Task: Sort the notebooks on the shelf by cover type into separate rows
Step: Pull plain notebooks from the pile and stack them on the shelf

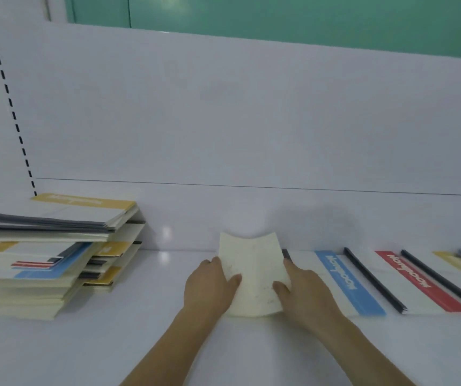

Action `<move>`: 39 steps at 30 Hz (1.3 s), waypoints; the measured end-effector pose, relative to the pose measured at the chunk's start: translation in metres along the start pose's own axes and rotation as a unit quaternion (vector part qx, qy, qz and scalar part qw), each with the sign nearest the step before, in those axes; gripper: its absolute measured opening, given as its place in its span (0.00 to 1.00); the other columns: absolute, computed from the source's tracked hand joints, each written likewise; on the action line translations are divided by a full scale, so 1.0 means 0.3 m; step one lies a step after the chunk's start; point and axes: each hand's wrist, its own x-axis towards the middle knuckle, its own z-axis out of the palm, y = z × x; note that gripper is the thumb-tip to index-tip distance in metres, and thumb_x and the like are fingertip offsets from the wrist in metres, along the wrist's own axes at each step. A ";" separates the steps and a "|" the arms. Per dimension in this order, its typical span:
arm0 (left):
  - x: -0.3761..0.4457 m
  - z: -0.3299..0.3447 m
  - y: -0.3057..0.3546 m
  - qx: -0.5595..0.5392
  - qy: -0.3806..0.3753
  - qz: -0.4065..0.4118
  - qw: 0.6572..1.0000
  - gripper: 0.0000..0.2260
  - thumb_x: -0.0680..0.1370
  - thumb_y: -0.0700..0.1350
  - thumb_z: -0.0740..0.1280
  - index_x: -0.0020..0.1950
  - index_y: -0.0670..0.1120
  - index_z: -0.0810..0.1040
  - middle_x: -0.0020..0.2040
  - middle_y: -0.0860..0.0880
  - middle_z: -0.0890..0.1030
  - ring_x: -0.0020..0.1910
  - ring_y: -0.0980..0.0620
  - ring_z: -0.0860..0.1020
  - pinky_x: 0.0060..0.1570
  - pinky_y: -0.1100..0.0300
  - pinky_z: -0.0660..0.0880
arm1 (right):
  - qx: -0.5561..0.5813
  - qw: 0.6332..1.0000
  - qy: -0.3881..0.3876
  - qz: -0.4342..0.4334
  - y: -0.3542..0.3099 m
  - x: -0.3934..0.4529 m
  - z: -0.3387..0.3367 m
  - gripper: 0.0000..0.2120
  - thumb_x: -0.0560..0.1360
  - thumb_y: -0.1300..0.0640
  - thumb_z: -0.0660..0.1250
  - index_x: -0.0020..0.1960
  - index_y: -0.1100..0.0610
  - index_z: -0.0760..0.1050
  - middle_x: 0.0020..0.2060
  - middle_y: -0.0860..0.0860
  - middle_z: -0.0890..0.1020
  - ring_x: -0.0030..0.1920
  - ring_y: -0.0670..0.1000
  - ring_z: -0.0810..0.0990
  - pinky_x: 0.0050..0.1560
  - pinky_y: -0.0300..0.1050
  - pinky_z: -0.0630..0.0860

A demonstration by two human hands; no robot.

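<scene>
Sorting partly done: row of blue notebook [349,282] and red notebook [421,282] laid on shelf [140,344]; cream notebook [253,277] pinched in both grips, left hand [209,285] and right hand [304,291]; mixed pile [42,252] left.

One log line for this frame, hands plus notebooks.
left hand + right hand: hold cream notebook | stack: left | blue notebook, red notebook: right row

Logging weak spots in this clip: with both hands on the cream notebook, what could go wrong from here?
1. The cream notebook bows between the left hand and right hand; a harder squeeze could crease its cover.
2. Its right edge overlaps the blue-striped notebook; sliding it may drag that row askew.
3. The unsorted pile on the left is fanned unevenly and might slip if bumped.
</scene>
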 end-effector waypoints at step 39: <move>-0.067 -0.197 -0.088 -0.017 -0.100 0.085 0.991 0.37 0.73 0.68 0.67 0.77 0.53 0.63 0.73 0.54 0.69 0.67 0.52 0.72 0.65 0.55 0.71 | -0.132 0.982 -0.043 -0.125 -0.060 0.043 -0.062 0.40 0.73 0.26 0.54 0.76 0.49 0.62 0.72 0.48 0.67 0.73 0.50 0.61 0.73 0.47 0.61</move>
